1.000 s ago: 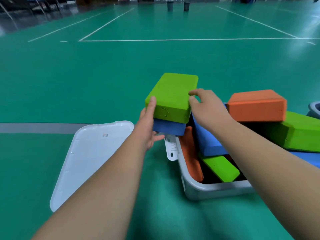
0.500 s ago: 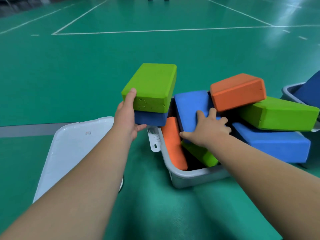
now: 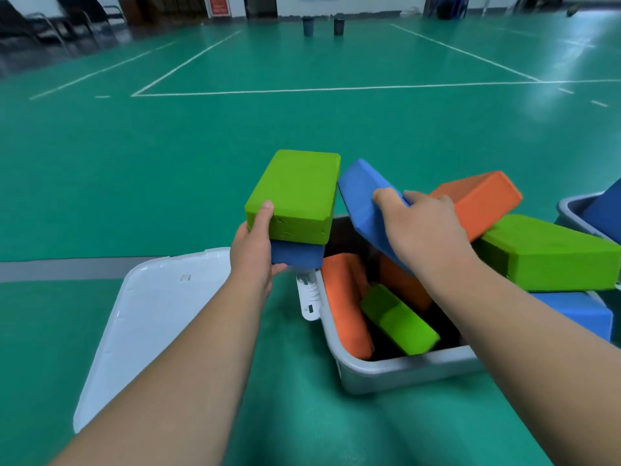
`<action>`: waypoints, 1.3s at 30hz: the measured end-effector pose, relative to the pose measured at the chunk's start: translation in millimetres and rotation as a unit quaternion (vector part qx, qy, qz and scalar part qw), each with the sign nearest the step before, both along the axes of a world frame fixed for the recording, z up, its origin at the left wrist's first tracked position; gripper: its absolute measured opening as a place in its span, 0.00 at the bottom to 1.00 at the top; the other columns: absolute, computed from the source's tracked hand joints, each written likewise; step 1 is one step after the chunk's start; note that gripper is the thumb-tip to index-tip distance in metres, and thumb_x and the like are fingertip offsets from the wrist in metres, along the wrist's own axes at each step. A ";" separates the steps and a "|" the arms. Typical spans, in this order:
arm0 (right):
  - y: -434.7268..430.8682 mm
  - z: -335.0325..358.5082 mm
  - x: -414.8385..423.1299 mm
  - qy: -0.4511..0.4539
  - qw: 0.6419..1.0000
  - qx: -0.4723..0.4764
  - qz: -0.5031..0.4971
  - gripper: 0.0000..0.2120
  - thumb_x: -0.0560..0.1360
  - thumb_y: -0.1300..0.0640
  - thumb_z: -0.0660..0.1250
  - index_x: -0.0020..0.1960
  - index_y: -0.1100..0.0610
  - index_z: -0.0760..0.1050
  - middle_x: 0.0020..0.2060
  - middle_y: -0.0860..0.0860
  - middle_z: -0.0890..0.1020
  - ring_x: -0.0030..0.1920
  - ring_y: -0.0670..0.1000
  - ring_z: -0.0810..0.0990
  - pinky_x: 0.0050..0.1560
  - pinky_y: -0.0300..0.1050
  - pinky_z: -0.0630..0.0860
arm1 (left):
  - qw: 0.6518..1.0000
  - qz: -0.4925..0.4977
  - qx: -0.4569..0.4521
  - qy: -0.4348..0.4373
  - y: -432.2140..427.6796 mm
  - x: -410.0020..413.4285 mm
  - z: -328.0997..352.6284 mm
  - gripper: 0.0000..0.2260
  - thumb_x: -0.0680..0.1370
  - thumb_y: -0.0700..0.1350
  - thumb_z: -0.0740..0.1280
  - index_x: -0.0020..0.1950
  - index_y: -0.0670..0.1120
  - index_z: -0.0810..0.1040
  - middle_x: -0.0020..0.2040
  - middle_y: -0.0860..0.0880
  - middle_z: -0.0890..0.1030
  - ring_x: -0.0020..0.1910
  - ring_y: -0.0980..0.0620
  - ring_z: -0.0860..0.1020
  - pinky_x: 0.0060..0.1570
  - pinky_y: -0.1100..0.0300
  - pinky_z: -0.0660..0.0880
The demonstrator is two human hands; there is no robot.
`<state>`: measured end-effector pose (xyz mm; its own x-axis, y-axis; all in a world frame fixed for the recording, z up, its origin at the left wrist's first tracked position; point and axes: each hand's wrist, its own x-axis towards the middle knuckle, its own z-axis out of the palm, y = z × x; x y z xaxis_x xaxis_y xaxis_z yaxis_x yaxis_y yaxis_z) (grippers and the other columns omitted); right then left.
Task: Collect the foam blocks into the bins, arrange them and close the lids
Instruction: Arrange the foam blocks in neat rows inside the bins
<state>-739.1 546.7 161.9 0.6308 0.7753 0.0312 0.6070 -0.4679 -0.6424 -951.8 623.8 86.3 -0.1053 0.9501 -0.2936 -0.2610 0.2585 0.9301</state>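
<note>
Left hand [image 3: 253,250] grips a green block [image 3: 295,193] stacked on a navy block [image 3: 297,258] over the left rim of the bin [image 3: 403,371]; right hand [image 3: 423,227] clasps a tilted blue block [image 3: 363,196]; open floor [image 3: 302,122] beyond.

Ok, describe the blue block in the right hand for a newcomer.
Find the grey bin on the green floor. Above its far end the right hand grips a blue block. Unlike the other blue blocks, it is raised and tilted, beside the green block in the left hand.

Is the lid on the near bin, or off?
Off. The white lid lies on the floor left of the grey bin, whose open top shows blocks sticking out.
</note>
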 end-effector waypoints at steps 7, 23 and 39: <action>-0.6 34.5 -24.1 -0.092 0.992 0.083 0.033 0.40 0.71 0.23 0.51 0.78 0.41 0.63 0.69 0.53 0.66 0.63 0.68 0.71 0.65 0.65 0.67 | 1.000 -0.006 0.008 -0.006 -1.6 4.6 -0.7 0.33 0.63 0.75 0.74 0.61 0.58 0.76 0.60 0.58 0.83 0.59 0.50 0.83 0.52 0.38 0.81; 46.5 6.6 -25.0 -0.014 0.969 0.189 0.160 0.21 0.77 0.32 0.63 0.40 0.50 0.73 0.39 0.52 0.76 0.45 0.56 0.75 0.43 0.47 0.69 | 0.969 -0.170 0.090 0.157 2.1 -24.3 -24.6 0.21 0.79 0.54 0.72 0.70 0.62 0.73 0.59 0.62 0.82 0.52 0.57 0.82 0.52 0.61 0.79; 50.7 -20.2 -28.9 0.009 0.967 0.174 0.187 0.30 0.72 0.33 0.72 0.64 0.51 0.75 0.54 0.46 0.83 0.53 0.50 0.80 0.42 0.42 0.69 | 0.896 -0.071 0.159 0.408 12.3 -6.3 -25.3 0.23 0.75 0.60 0.73 0.65 0.58 0.71 0.53 0.55 0.83 0.50 0.48 0.82 0.51 0.51 0.79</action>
<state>-768.0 597.5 141.6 0.3122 0.8937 0.3222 0.6789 0.0273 -0.7337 -958.1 636.1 61.0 -0.0329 0.9930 0.1137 0.5535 -0.0766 0.8293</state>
